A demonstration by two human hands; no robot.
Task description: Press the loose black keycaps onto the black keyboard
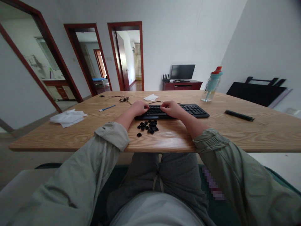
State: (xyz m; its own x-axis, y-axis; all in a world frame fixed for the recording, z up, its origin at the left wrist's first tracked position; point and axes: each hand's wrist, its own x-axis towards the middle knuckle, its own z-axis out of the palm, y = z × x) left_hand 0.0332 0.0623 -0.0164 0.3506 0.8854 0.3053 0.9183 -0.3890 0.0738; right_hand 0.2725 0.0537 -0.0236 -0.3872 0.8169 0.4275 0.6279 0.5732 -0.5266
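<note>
A black keyboard (pixel 194 110) lies on the wooden table in front of me. At its left end is my left hand (pixel 139 108), the thumb and fingers closed together over the keys. My right hand (pixel 172 109) rests over the middle of the keyboard, its thumb and fingers pinched. What either pinch holds, if anything, is too small to see. Just below the keyboard, near the table's front edge, lies a loose pile of black keycaps (pixel 152 127), with one keycap (pixel 139 134) a little apart from the others.
Left of the keyboard are white tissues (pixel 68 117), a blue-handled brush (pixel 107 108) and a coiled cable (pixel 124 99). Another tissue (pixel 151 97) lies behind it. On the right stand a water bottle (pixel 212 84) and a black bar-shaped object (pixel 239 115). The table edge (pixel 162 150) is close to my lap.
</note>
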